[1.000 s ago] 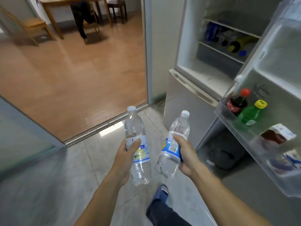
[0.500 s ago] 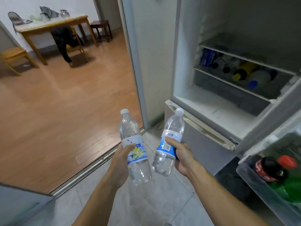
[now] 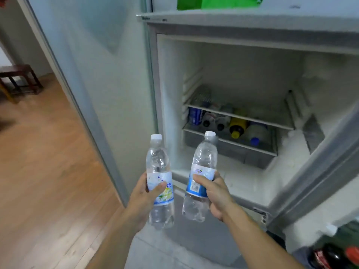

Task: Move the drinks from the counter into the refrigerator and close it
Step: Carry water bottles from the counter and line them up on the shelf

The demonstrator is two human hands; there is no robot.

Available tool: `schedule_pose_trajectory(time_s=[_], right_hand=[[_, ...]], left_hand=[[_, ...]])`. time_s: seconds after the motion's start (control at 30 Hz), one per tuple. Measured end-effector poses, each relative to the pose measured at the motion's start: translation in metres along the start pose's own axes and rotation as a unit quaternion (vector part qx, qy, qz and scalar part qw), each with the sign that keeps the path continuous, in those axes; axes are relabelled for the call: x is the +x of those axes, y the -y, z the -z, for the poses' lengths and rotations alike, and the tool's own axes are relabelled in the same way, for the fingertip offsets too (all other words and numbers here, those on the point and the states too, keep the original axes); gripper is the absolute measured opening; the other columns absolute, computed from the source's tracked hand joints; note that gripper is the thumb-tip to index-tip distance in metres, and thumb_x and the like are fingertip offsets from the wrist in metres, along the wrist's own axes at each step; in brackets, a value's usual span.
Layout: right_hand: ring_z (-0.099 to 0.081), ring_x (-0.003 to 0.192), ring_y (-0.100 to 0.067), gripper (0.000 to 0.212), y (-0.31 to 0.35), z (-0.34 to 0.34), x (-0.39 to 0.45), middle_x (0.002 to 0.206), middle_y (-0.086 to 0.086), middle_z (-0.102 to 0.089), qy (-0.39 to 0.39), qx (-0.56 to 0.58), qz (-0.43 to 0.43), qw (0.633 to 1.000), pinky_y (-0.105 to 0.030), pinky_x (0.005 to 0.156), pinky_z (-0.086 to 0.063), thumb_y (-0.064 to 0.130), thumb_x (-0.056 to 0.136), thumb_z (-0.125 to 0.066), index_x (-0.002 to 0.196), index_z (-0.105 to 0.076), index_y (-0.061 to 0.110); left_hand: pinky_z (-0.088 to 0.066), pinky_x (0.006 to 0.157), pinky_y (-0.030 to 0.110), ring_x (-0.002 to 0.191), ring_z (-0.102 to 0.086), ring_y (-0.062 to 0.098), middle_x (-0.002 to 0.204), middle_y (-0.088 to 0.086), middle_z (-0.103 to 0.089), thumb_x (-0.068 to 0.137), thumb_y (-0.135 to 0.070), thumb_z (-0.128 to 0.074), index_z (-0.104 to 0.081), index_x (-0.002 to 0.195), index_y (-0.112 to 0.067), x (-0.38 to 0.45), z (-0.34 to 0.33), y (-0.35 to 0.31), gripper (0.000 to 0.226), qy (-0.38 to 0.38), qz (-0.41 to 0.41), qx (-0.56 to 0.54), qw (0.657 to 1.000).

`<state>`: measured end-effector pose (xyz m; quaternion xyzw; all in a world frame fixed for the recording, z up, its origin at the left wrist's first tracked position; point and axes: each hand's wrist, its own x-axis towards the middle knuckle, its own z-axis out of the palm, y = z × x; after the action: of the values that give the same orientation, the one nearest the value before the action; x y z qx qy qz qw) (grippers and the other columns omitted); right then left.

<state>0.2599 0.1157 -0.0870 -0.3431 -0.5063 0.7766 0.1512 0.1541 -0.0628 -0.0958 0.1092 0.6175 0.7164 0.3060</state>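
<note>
My left hand (image 3: 142,198) grips a clear water bottle (image 3: 159,167) with a white cap and a blue-and-yellow label, held upright. My right hand (image 3: 215,195) grips a second clear water bottle (image 3: 203,164) with a blue label, tilted slightly right. Both bottles are in front of the open refrigerator (image 3: 242,65), just outside its lower front edge. Inside, a wire shelf (image 3: 240,118) has several cans and bottles lying below it in a drawer (image 3: 229,146). The fridge door (image 3: 318,175) stands open at the right.
A cola bottle with a red cap (image 3: 334,257) stands in the door rack at the bottom right. A green bag (image 3: 213,2) lies on top of the fridge. To the left are a sliding door frame (image 3: 77,105), wooden floor (image 3: 42,171) and a dark stool (image 3: 19,78).
My view has risen and moved closer to the fridge, which now fills the frame. Both hands have carried the bottles up toward the open compartment.
</note>
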Motion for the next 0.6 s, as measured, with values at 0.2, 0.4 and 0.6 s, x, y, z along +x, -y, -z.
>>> schedule_pose_trajectory(time_s=[0.2, 0.4, 0.6], right_hand=[[-0.074, 0.078, -0.010, 0.044, 0.070, -0.010, 0.045, 0.099, 0.000, -0.074, -0.121, -0.048, 0.140, 0.982, -0.025, 0.061, -0.058, 0.018, 0.077, -0.081, 0.112, -0.056, 0.023], [-0.072, 0.083, -0.003, 0.055, 0.141, 0.007, 0.098, 0.099, 0.009, -0.072, -0.212, -0.062, 0.276, 0.935, -0.018, 0.066, -0.056, 0.020, 0.072, -0.084, 0.117, -0.053, 0.026], [-0.070, 0.083, 0.001, 0.046, 0.202, 0.023, 0.156, 0.100, 0.007, -0.072, -0.209, -0.061, 0.328, 0.919, -0.014, 0.063, -0.053, 0.019, 0.076, -0.081, 0.117, -0.059, 0.021]], left_hand=[[-0.059, 0.075, 0.034, 0.093, -0.072, 0.020, 0.105, 0.005, -0.074, 0.081, -0.014, -0.078, -0.056, 0.120, -0.022, 0.094, -0.036, -0.063, 0.046, 0.100, -0.083, 0.048, 0.990], [-0.056, 0.072, 0.020, 0.086, -0.070, 0.001, 0.103, -0.005, -0.070, 0.084, -0.017, -0.077, -0.046, 0.123, -0.022, 0.168, -0.104, -0.116, 0.050, 0.117, -0.147, 0.095, 0.978], [-0.058, 0.078, 0.047, 0.093, -0.069, 0.033, 0.114, 0.012, -0.067, 0.083, -0.020, -0.077, -0.038, 0.125, -0.028, 0.230, -0.158, -0.148, 0.057, 0.115, -0.200, 0.117, 0.966]])
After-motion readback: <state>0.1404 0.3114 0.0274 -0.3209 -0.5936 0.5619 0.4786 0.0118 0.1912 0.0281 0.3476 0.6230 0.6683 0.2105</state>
